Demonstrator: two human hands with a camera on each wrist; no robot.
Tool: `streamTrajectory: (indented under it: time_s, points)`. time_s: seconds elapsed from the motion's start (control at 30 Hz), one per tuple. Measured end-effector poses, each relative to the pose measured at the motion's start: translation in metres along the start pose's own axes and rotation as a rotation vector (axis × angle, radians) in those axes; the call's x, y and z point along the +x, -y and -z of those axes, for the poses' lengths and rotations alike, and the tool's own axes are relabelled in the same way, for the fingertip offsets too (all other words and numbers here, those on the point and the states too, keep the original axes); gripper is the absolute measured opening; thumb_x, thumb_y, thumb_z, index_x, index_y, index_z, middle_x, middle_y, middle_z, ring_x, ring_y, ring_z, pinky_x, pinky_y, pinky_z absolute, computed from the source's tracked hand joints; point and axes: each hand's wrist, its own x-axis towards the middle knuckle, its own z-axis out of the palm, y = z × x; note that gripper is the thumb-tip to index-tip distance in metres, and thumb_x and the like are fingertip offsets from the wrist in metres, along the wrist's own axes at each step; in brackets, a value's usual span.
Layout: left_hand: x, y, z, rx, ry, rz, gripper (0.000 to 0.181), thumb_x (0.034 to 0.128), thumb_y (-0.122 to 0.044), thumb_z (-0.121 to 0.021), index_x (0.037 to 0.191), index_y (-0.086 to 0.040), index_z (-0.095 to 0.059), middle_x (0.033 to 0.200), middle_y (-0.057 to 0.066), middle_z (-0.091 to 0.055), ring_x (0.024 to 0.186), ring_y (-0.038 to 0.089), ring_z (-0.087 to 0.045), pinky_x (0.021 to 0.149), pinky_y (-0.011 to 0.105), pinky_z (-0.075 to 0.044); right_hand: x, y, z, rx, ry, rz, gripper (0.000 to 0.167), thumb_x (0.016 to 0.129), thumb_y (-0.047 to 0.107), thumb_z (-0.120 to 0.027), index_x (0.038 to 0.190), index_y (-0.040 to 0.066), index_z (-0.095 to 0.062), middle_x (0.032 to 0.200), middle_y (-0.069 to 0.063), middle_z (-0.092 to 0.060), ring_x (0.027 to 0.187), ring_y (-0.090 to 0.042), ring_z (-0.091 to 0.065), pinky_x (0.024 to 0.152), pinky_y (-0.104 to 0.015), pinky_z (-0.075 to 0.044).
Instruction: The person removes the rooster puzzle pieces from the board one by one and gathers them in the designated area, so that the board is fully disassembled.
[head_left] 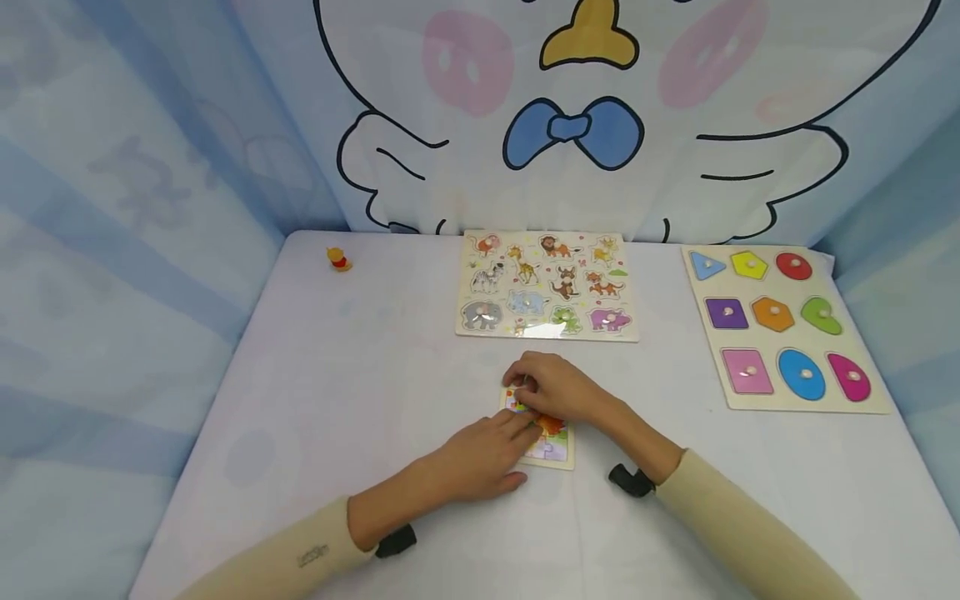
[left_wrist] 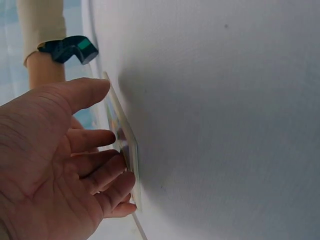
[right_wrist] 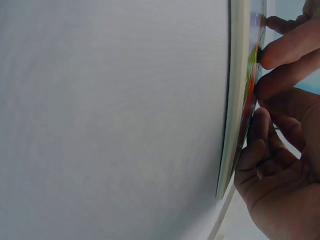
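A small picture puzzle board (head_left: 562, 457) lies on the white table in front of the person, partly covered by both hands. The left hand (head_left: 480, 458) reaches over its left side, nearly straight fingers touching the picture and thumb apart near the lower edge. Bent fingers of the right hand (head_left: 558, 387) are at the upper left part of the board; whether they pinch a piece is hidden. In the left wrist view, the left hand (left_wrist: 65, 155) is beside the board's edge (left_wrist: 131, 142). The right wrist view shows overlapping fingers along the colourful board (right_wrist: 237, 100).
Behind the hands lies a large animal puzzle board (head_left: 547, 287). A board of coloured shapes with knobs (head_left: 787, 329) is at the right. A small yellow and red figure (head_left: 339, 259) stands at the back left. Printed curtains (head_left: 570, 192) border the table (head_left: 300, 400).
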Motion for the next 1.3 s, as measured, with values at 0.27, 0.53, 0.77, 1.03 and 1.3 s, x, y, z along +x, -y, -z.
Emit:
streamTrajectory:
  time_s: [0.27,0.53,0.77,1.03,1.3]
  points:
    - [0.003,-0.004,-0.005,0.159,-0.012,0.017,0.072,0.0945,-0.050,-0.060,0.148,-0.006,-0.043,0.151,0.008,-0.041,0.132,0.023,-0.039,0.094,0.033,-0.045,0.001,0.000,0.003,-0.013,0.006,-0.003,0.020,0.090,0.011,-0.068,0.109,0.014,-0.073,0.096,0.008,-0.061,0.080,-0.008,-0.055,0.073,-0.027,-0.048]
    - [0.002,-0.009,-0.005,0.203,0.006,0.021,0.070,0.0957,-0.052,-0.056,0.149,-0.008,-0.043,0.152,0.006,-0.041,0.133,0.022,-0.038,0.093,0.032,-0.045,0.001,0.002,0.007,-0.010,0.061,-0.018,0.018,0.090,0.011,-0.070,0.107,0.015,-0.073,0.098,0.007,-0.063,0.078,-0.009,-0.055,0.071,-0.027,-0.049]
    - [0.003,-0.011,-0.007,0.204,0.001,0.024,0.070,0.0955,-0.051,-0.057,0.149,-0.008,-0.044,0.151,0.006,-0.042,0.133,0.021,-0.038,0.094,0.031,-0.044,0.003,0.004,0.008,-0.021,0.098,-0.018,0.015,0.089,0.010,-0.070,0.103,0.015,-0.072,0.095,0.006,-0.060,0.075,-0.010,-0.054,0.068,-0.026,-0.049]
    - [0.006,-0.012,-0.007,0.231,-0.024,0.030,0.071,0.0927,-0.052,-0.061,0.146,-0.007,-0.046,0.145,0.005,-0.046,0.125,0.020,-0.043,0.085,0.028,-0.047,0.005,0.005,0.008,-0.006,0.113,-0.020,0.015,0.089,0.007,-0.068,0.101,0.015,-0.071,0.089,0.006,-0.057,0.075,-0.012,-0.053,0.069,-0.027,-0.048]
    - [0.010,-0.015,-0.003,0.290,-0.008,0.042,0.068,0.0918,-0.054,-0.061,0.140,-0.007,-0.048,0.140,0.005,-0.049,0.120,0.020,-0.044,0.080,0.025,-0.048,0.005,0.003,0.005,0.018,0.106,-0.006,0.017,0.090,0.002,-0.065,0.100,0.015,-0.070,0.085,0.005,-0.055,0.077,-0.013,-0.052,0.071,-0.029,-0.047]
